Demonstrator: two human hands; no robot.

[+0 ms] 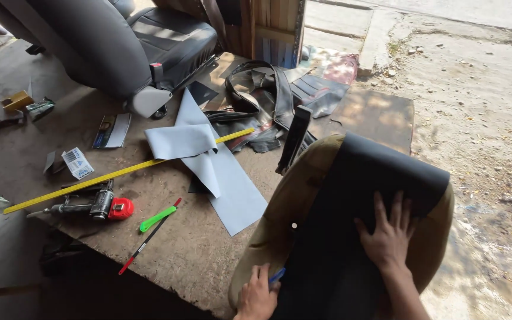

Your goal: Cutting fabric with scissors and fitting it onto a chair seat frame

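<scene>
The right hand [388, 234] lies flat and open, fingers spread, pressing a black vinyl sheet [351, 225] over a tan foam seat cushion [294, 201], while the left hand [258, 294] pinches a blue pen [277, 276] at the sheet's near edge. With only the palm anchoring it, the sheet could slip and skew any marked line. A yellow measuring ruler [108, 176] lies on the brown worktop [197, 249] beyond.

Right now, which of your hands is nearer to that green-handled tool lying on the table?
The left. My left hand holds a blue pen at the near edge of the black sheet, just right of the green-handled tool. My right hand presses the sheet farther right.
</scene>
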